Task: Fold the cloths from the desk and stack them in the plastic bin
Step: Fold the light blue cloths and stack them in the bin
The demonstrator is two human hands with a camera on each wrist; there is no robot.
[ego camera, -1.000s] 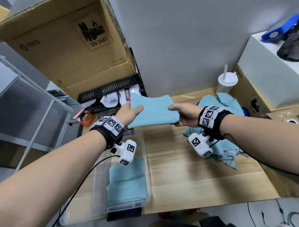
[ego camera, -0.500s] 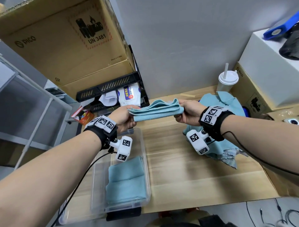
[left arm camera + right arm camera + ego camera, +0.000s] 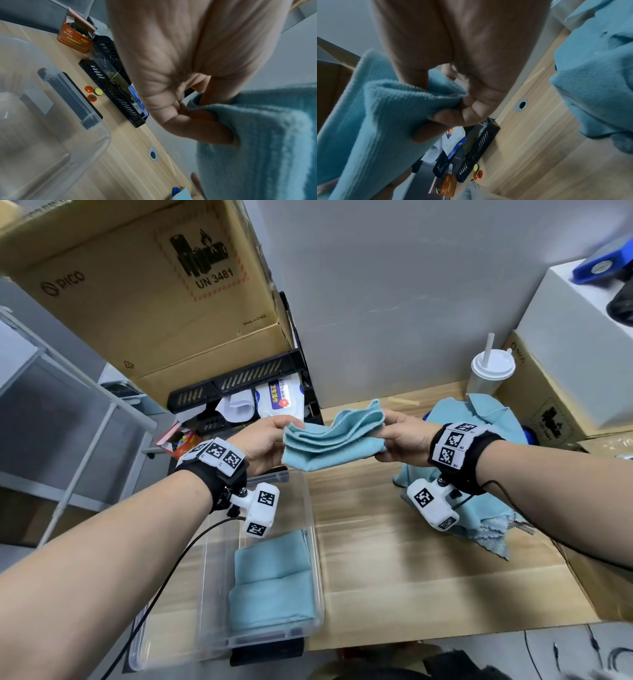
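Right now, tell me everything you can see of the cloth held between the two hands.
The cloth is light blue, with a soft, finely ribbed, towel-like weave. It is folded into several layers, whose edges show along its upper side, and it sags slightly in the middle. It hangs in the air above the wooden desk, behind the clear plastic bin, touching neither. The left hand pinches one end and the right hand grips the other, thumb over the folds; nothing else touches it.

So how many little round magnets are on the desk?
3. They sit together on the wooden desk beside the black tray: one orange magnet, one yellow magnet, and another orange magnet with a dark middle. More might be hidden behind the hands.
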